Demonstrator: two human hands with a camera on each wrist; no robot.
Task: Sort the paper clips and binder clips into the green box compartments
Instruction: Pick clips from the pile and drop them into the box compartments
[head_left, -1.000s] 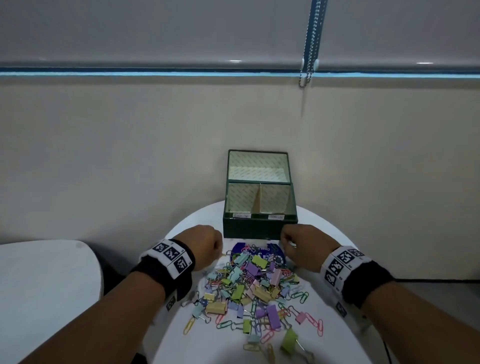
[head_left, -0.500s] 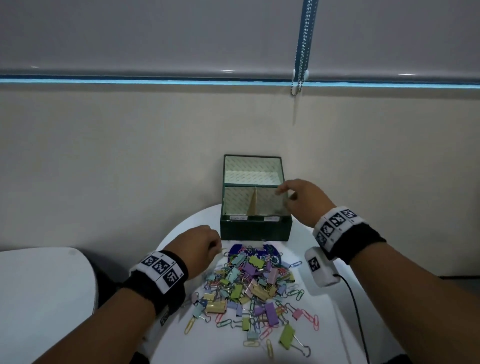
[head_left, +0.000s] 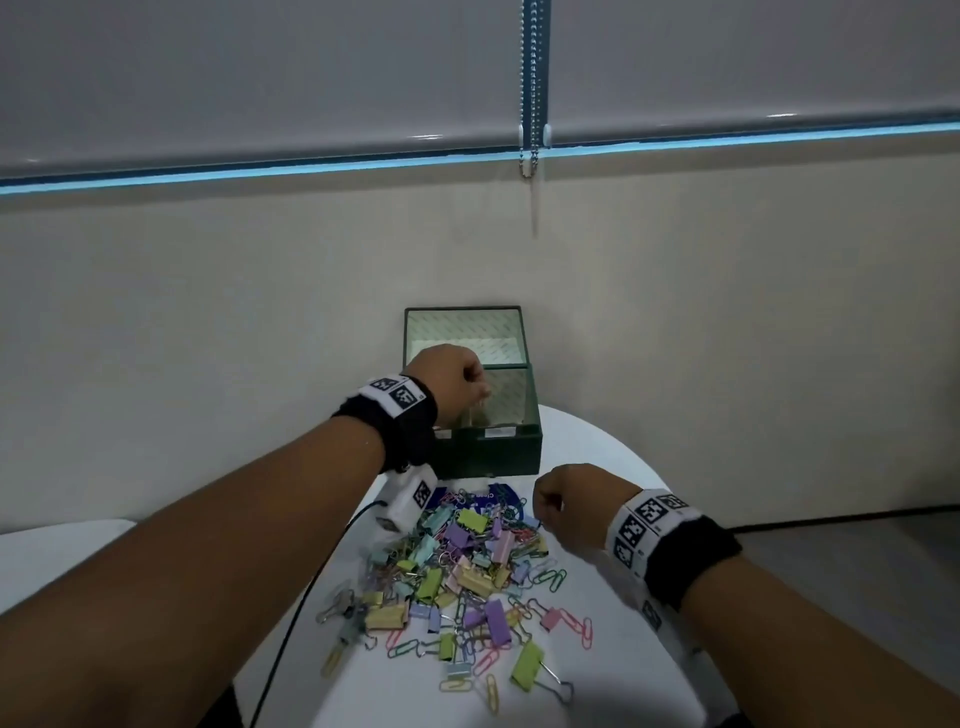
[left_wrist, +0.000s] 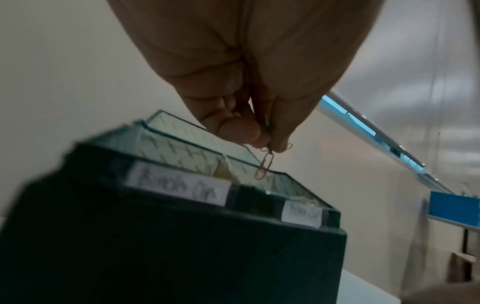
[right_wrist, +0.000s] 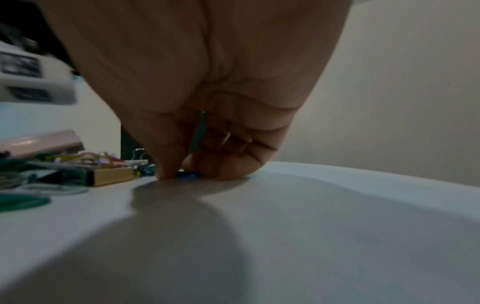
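Left hand (left_wrist: 249, 86) pinching red wire paper clip (left_wrist: 265, 167) above dark green compartmented box (head_left: 488, 452): release low over correct compartment; right hand (right_wrist: 202, 115) pinching blue clip (right_wrist: 189, 174) on white bench (right_wrist: 311, 216) nearby.

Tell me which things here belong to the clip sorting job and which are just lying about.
Part of the job:
- green box
- heap of clips on the white table
- red paper clip pinched by the left hand
- blue clip under the right hand

Just there:
- blind cord
- blue packet beneath the heap
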